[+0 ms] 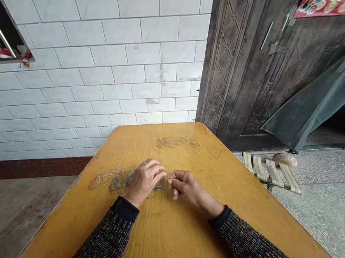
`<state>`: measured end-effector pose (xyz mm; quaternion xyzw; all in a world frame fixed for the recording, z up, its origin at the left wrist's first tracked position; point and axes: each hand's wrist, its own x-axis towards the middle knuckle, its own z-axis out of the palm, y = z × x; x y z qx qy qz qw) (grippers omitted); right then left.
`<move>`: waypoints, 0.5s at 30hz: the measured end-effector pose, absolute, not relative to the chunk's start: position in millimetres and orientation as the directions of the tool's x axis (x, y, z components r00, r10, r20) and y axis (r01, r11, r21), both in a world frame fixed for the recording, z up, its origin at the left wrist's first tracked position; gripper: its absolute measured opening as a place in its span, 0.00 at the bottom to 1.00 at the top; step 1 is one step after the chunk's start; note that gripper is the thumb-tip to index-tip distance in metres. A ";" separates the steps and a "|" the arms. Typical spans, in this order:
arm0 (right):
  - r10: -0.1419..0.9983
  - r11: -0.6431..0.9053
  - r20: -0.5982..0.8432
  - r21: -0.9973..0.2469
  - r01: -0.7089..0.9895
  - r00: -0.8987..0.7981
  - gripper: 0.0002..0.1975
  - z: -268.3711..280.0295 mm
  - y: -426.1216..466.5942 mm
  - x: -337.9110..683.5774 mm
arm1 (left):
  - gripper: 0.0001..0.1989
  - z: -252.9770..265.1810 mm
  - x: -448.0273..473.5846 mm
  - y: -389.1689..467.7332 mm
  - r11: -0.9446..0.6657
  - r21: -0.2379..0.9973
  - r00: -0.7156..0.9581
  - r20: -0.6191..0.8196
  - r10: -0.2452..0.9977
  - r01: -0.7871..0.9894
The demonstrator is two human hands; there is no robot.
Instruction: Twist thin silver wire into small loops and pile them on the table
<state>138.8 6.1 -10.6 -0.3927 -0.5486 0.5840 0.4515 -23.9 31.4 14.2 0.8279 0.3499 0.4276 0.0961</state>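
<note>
1. Wire loops [115, 178] lie in a loose tangled heap on the wooden table [183, 238], near its left edge and just left of the person's hands.
2. The left hand [144, 180] rests palm down on the right end of that heap, its fingers curled over the thin wires and touching them.
3. The right hand [183, 184] sits just beside the left, with thumb and fingertips pinched together on a small piece of wire [166, 180] that spans the short gap between the two hands.
4. Both hands are close together, almost meeting at the fingertips; whether the left fingers actually grip that same piece cannot be told, as the wire is too thin to follow.
5. Both forearms, in dark knitted sleeves [110, 234], come in from the near edge of the table.
6. Farther up the table, well apart from the hands, a row of shaped wire pieces [176, 142] lies flat, with a single triangular wire [214, 152] just to its right.
7. The table stands against a white tiled wall [106, 62], beside a dark embossed metal door [252, 71].
8. A folding stool [272, 172] with striped webbing stands on the speckled floor to the right of the table.
</note>
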 end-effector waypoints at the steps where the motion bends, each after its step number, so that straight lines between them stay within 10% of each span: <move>1: 0.967 0.010 0.043 -0.992 -0.128 -0.251 0.16 -9.1 6.8 139.5 | 0.07 14.0 -23.5 31.7 -0.698 0.555 0.301 0.642 0.705 0.452; 6: 0.989 0.047 0.078 -0.970 -0.237 -0.122 0.18 -2.4 10.2 143.4 | 0.17 8.9 -12.5 26.3 -0.307 0.951 0.143 0.300 0.943 0.033; 15: 0.983 0.033 0.086 -0.952 -0.305 -0.163 0.16 2.4 3.3 140.6 | 0.13 -3.0 7.4 16.4 -0.037 0.979 0.219 0.081 0.972 -0.199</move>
